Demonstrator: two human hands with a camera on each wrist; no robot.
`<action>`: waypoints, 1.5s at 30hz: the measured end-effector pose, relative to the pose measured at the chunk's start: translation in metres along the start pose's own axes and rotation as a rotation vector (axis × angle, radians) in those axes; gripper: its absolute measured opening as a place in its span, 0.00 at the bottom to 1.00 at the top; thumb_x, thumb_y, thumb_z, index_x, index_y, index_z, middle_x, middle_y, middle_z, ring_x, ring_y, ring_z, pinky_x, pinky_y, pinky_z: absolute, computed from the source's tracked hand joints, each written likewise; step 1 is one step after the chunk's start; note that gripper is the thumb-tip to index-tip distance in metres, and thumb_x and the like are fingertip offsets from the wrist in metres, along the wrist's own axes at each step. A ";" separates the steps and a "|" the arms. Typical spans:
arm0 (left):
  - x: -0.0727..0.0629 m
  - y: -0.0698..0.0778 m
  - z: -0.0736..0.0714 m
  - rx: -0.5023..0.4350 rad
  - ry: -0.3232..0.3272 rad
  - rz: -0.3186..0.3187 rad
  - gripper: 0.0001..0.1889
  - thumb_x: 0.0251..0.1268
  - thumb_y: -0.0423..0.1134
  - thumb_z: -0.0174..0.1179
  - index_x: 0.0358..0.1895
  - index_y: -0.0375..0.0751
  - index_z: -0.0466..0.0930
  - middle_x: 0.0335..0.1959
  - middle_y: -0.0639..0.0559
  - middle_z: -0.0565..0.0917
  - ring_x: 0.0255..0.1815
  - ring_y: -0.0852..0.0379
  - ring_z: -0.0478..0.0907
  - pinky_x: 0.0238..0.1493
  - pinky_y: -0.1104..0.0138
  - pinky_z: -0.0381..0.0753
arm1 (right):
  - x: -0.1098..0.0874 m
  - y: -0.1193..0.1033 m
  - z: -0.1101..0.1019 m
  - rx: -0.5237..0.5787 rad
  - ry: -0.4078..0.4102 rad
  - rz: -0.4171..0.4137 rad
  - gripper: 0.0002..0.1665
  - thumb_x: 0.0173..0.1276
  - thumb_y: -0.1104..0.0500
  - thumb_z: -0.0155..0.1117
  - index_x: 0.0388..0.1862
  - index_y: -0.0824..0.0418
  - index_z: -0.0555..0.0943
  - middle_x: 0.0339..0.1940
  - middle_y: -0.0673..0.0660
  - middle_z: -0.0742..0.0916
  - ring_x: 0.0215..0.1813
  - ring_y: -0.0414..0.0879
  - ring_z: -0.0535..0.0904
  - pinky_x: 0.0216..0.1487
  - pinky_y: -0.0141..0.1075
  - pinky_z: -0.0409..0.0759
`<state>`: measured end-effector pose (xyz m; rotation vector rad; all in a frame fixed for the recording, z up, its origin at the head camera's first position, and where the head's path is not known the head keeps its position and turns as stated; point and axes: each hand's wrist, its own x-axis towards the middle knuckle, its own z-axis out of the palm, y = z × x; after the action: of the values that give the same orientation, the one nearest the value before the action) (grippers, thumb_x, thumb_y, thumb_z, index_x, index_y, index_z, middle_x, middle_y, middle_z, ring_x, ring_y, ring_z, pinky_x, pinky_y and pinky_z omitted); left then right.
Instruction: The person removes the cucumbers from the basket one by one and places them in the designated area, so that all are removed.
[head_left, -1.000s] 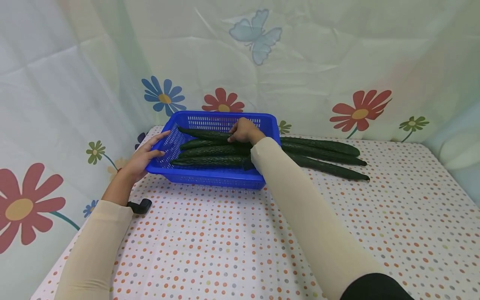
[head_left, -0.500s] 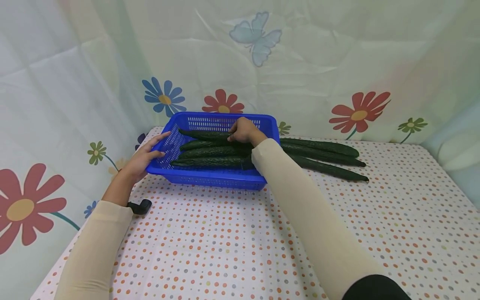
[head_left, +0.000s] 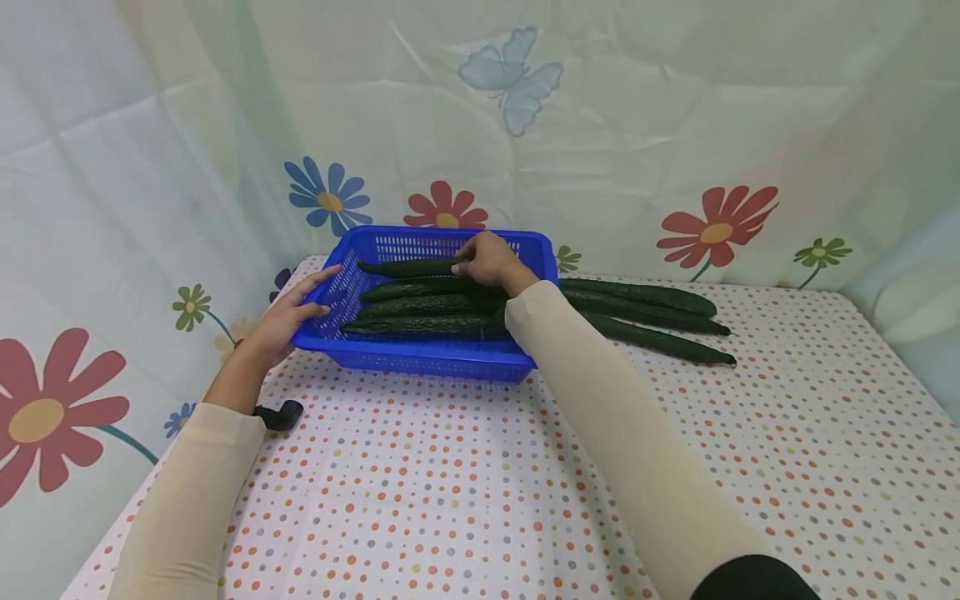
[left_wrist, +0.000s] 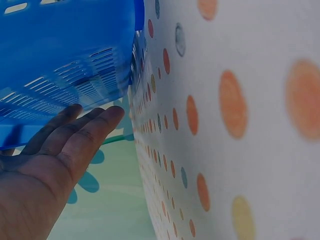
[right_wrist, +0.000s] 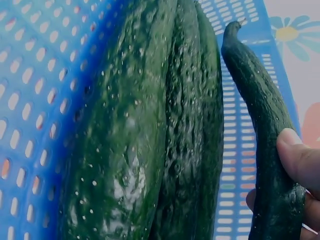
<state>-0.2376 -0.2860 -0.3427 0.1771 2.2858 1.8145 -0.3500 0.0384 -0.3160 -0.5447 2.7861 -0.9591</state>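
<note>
A blue plastic basket (head_left: 431,361) with slotted walls stands on the spotted tablecloth. My right hand (head_left: 491,262) reaches into it and grips a dark green cucumber (head_left: 408,267) by the far wall. In the right wrist view, thumb and fingers close around this cucumber (right_wrist: 260,95), whose thin end is bent. Several more cucumbers (head_left: 420,325) lie side by side in the basket, partly hidden by my right arm. My left hand (head_left: 281,317) rests at the basket's left end with the thumb and fingers spread. The left wrist view shows its fingers (left_wrist: 82,145) straight along the basket's outer wall.
More cucumbers (head_left: 645,317) lie to the right of the basket on the tablecloth (head_left: 420,483). Behind the table hangs a pale curtain (head_left: 615,150) with printed flowers and a butterfly. A black wrist camera (head_left: 281,414) sits on the left wrist.
The cucumber in my right hand has shifted slightly toward the far wall, and a gap now shows between it and the others. My left hand stays where it was.
</note>
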 end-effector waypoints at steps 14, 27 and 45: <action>-0.002 -0.003 -0.002 -0.008 0.004 -0.006 0.34 0.75 0.31 0.42 0.79 0.64 0.49 0.82 0.42 0.38 0.77 0.28 0.49 0.63 0.38 0.67 | -0.003 -0.008 -0.003 0.073 0.005 -0.010 0.21 0.72 0.53 0.61 0.59 0.61 0.82 0.62 0.59 0.82 0.64 0.53 0.77 0.64 0.47 0.77; 0.001 -0.003 0.003 0.008 0.007 0.001 0.35 0.74 0.31 0.42 0.79 0.64 0.49 0.82 0.43 0.39 0.77 0.28 0.50 0.62 0.38 0.68 | -0.017 -0.019 -0.010 0.145 0.133 -0.097 0.17 0.69 0.53 0.64 0.55 0.56 0.83 0.56 0.57 0.83 0.53 0.51 0.81 0.57 0.47 0.81; 0.004 -0.002 0.004 -0.006 -0.006 0.002 0.35 0.74 0.32 0.42 0.78 0.66 0.50 0.82 0.43 0.40 0.77 0.30 0.51 0.62 0.40 0.69 | -0.063 -0.033 -0.041 0.112 0.155 -0.187 0.18 0.72 0.52 0.61 0.58 0.51 0.82 0.58 0.55 0.84 0.56 0.50 0.79 0.56 0.46 0.79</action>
<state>-0.2401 -0.2823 -0.3460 0.1830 2.2767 1.8188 -0.2927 0.0617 -0.2624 -0.7560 2.8305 -1.2375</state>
